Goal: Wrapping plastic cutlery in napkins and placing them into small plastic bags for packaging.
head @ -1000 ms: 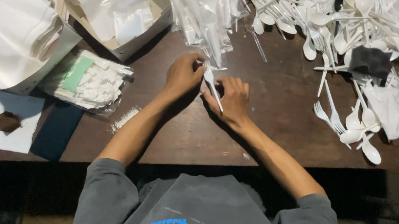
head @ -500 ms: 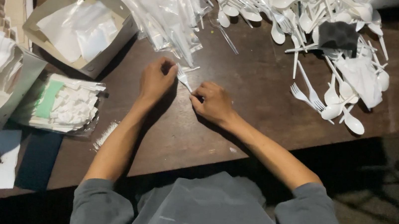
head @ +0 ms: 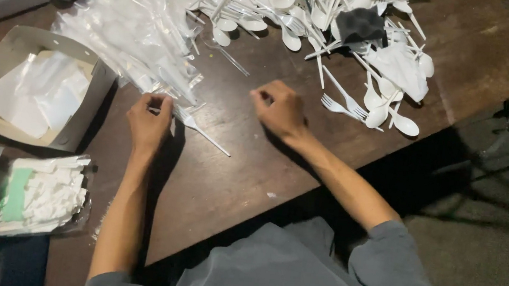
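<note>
head view: left hand (head: pixel 149 123) curls its fingers onto a wrapped cutlery pack (head: pixel 195 127), which lies on the table (head: pixel 232 172) at the edge of the pack pile (head: pixel 129 36). right hand (head: pixel 281 106) is loosely fisted, holding nothing i can see, near the loose cutlery (head: pixel 343 38). the pack looks light, its film slippery and crinkly, the plastic inside thin and likely to snap; best taken at the thick wrapped end, not the thin stem. cardboard box (head: pixel 90 102) holds white sheets. a clear bag (head: pixel 38 195) holds white pieces with a green band.
</note>
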